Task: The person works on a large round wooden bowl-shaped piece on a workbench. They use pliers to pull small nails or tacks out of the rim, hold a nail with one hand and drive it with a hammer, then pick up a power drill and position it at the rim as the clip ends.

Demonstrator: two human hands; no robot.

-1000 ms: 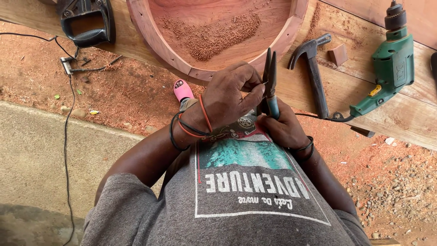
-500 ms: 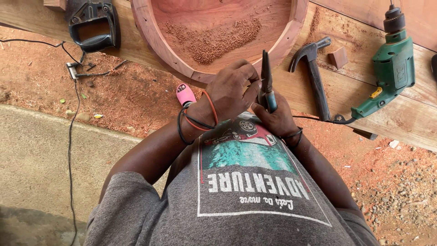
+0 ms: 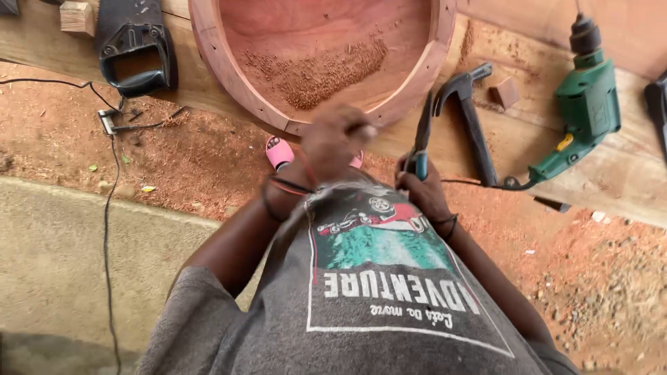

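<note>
My right hand [image 3: 420,191] grips the blue handles of dark pliers [image 3: 422,135], which point up toward the plank just in front of my chest. My left hand [image 3: 333,142] is blurred by motion, a little to the left of the pliers and apart from them. Its fingers are curled in, and I cannot see anything small between them. It hovers at the near rim of a big round reddish wooden frame [image 3: 229,76] with sawdust piled inside. Dark bands circle both wrists.
The frame lies on a wooden plank [image 3: 625,173] with a black hammer [image 3: 472,118], a small wood block [image 3: 506,92], a green corded drill [image 3: 587,114] and a black power tool [image 3: 135,48]. A cable [image 3: 108,208] runs over red soil and a concrete slab. Pink sandals [image 3: 279,151] show below.
My left hand has come off the pliers and swung left toward the frame's rim. My right hand still holds the pliers, now slightly lower and further right.
</note>
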